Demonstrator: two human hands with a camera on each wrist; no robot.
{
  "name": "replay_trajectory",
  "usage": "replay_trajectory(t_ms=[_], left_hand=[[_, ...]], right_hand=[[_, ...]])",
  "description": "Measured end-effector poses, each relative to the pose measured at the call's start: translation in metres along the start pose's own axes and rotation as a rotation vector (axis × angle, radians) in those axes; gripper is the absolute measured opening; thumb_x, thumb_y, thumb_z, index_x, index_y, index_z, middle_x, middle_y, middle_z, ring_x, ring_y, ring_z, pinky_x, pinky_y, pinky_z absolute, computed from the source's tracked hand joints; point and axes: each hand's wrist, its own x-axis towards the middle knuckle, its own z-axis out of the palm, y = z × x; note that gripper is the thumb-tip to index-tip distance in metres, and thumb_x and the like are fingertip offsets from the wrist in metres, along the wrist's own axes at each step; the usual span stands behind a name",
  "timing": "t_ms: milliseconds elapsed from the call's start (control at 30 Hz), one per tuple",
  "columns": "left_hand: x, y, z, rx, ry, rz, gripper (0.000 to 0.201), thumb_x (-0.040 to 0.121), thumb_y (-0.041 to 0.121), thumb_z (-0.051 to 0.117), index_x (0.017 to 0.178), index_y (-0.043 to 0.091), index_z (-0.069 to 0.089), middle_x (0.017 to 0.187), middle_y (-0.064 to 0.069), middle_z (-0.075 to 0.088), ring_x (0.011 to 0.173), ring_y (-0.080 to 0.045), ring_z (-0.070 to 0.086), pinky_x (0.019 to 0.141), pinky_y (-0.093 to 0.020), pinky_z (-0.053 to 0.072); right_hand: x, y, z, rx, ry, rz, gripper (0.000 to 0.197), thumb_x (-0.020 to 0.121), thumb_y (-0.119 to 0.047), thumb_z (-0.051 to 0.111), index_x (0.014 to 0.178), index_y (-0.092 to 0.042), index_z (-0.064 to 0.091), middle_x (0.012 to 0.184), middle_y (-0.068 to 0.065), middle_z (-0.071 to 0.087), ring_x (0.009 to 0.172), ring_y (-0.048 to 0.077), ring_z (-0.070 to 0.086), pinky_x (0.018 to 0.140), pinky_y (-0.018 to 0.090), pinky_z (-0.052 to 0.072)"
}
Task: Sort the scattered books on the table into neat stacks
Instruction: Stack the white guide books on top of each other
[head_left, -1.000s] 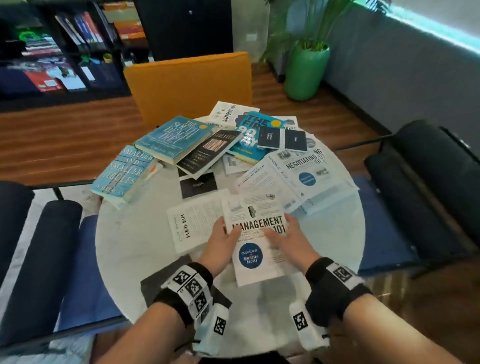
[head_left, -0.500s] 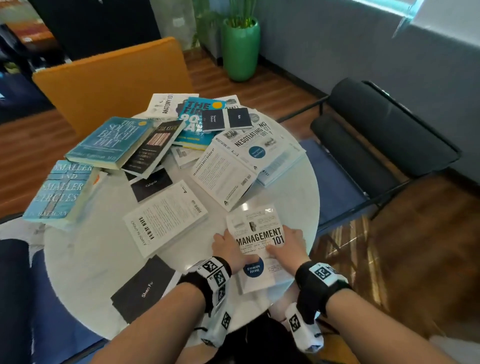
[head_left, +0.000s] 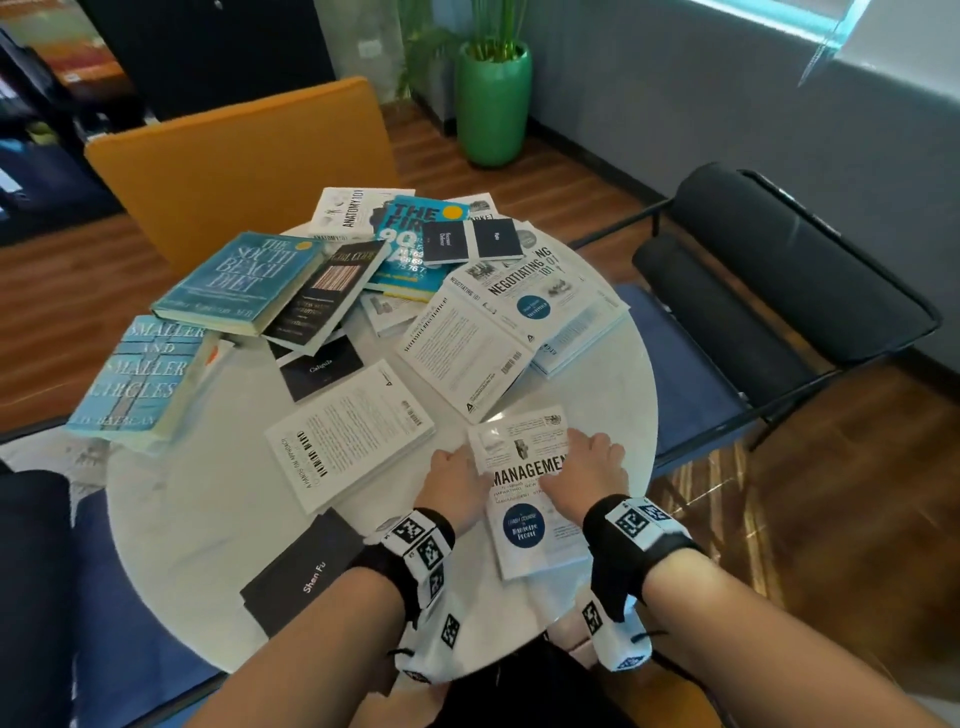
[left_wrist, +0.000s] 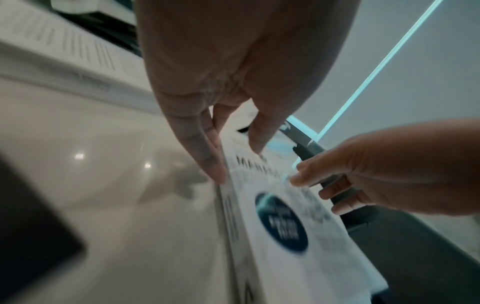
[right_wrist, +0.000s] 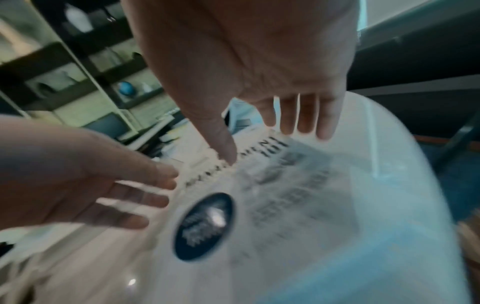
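Note:
A white "Management 101" book (head_left: 524, 525) (left_wrist: 280, 226) (right_wrist: 259, 205) lies flat at the near right edge of the round white table (head_left: 197, 499). My left hand (head_left: 451, 475) (left_wrist: 233, 164) touches its left edge with straight fingers, thumb on the cover. My right hand (head_left: 592, 460) (right_wrist: 275, 144) rests flat on the right of the cover. Scattered beyond are a face-down white book (head_left: 348, 431), a black "Shen Fu" booklet (head_left: 304, 571), "Negotiating 101" (head_left: 524, 291), "The South Beach Diet" (head_left: 239, 280) and "Smaller and Smaller Circles" (head_left: 145, 374).
An orange chair (head_left: 234, 156) stands behind the table and a black chair (head_left: 779, 270) at the right. A green plant pot (head_left: 493, 104) is on the floor at the back. Several more books overlap at the table's far side, among them "Anatomy 101" (head_left: 348, 213).
Both hands have slid the Management 101 book from the near middle toward the table's near right edge. The hands have shifted up toward the top half of the cover.

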Motion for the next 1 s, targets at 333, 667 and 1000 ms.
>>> replay_trajectory(t_ms=[333,667,1000], left_hand=[[0.03,-0.063,-0.141,0.376,0.312,-0.225,0.051,0.086,0.044,0.064,0.133,0.026,0.051,0.138,-0.007,0.043,0.131,-0.028,0.035,0.105,-0.043,0.038],[0.051,-0.105,-0.166,0.391,0.069,-0.309,0.113,0.058,0.058,0.083,0.148,0.029,0.022,0.139,-0.009,0.041,0.132,-0.03,0.035,0.11,-0.049,0.033],[0.045,-0.082,-0.185,0.335,0.162,-0.24,0.094,0.054,0.046,0.089,0.134,0.026,0.045,0.123,0.0,0.035,0.119,-0.021,0.042,0.104,-0.043,0.044]], right_hand=[[0.027,-0.124,-0.002,0.036,-0.191,-0.366,0.031,0.099,-0.024,0.043,0.11,-0.007,0.068,0.114,0.013,0.067,0.105,0.029,0.062,0.092,0.034,0.05],[0.053,-0.151,0.031,-0.099,-0.427,-0.43,0.036,0.091,-0.029,0.054,0.122,-0.012,0.052,0.119,0.011,0.052,0.108,0.028,0.056,0.096,0.036,0.047],[0.063,-0.146,0.039,0.327,-0.432,-0.301,0.04,0.085,-0.017,0.069,0.113,-0.01,0.043,0.107,0.0,0.054,0.094,0.014,0.057,0.076,0.02,0.049]])
